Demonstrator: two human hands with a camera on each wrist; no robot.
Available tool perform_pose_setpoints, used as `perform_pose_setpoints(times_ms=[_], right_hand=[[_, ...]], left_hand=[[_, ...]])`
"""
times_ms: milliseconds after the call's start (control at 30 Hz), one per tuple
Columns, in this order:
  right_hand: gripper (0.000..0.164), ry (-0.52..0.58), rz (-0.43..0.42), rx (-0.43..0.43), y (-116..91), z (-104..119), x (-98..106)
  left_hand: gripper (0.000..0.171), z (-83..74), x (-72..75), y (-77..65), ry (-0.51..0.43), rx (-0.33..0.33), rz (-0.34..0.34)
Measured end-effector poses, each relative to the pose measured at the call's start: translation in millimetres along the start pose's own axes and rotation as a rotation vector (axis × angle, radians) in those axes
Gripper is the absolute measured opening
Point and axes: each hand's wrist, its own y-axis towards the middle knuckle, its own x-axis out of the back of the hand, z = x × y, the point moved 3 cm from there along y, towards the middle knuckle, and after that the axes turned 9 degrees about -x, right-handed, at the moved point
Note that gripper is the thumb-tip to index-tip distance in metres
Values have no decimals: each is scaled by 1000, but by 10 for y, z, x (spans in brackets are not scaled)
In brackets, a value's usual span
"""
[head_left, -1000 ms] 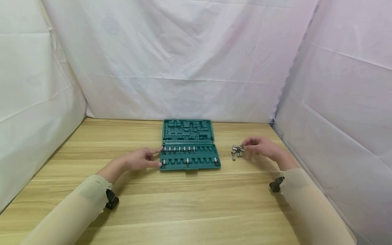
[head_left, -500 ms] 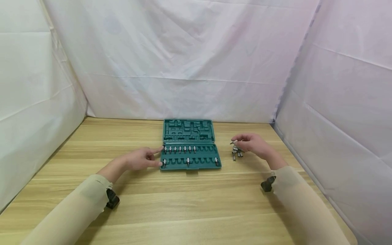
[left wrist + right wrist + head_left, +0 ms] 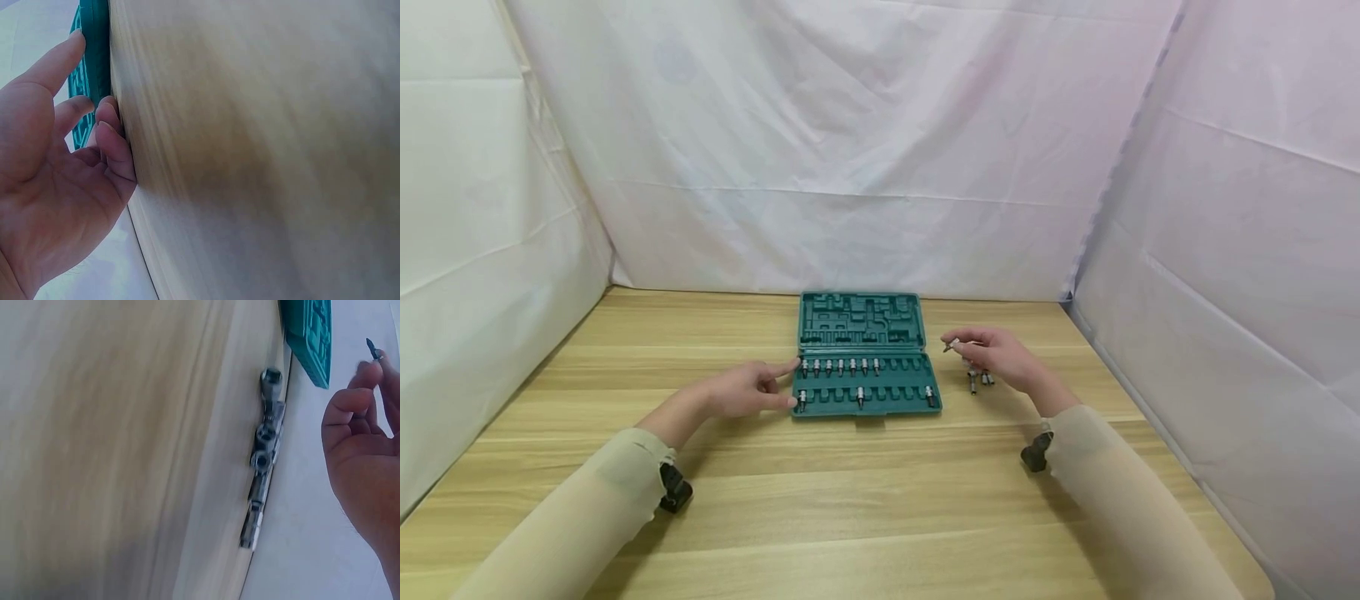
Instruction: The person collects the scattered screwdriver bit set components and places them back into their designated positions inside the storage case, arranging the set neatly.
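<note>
Pinching a small metal bit between thumb and fingers of the right hand, raised over the table, just right of the open green case and near a loose pile of bits. Touching the case's left edge with straight forefinger and thumb of the left hand, spread apart. Fitted inside, seven bits along the upper row, three more spaced along the lower.
</note>
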Motion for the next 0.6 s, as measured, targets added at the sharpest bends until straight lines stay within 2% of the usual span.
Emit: perform_pose_setpoints(times_ms=[200, 400, 600], right_hand=[[43, 48, 33, 47, 48, 78, -110], [41, 76, 22, 43, 111, 131, -211], [41, 6, -16, 33, 150, 208, -299]], left_hand=[[85, -9, 1, -2, -7, -4, 1], [85, 10, -2, 4, -14, -10, 1], [85, 42, -7, 19, -4, -5, -2]])
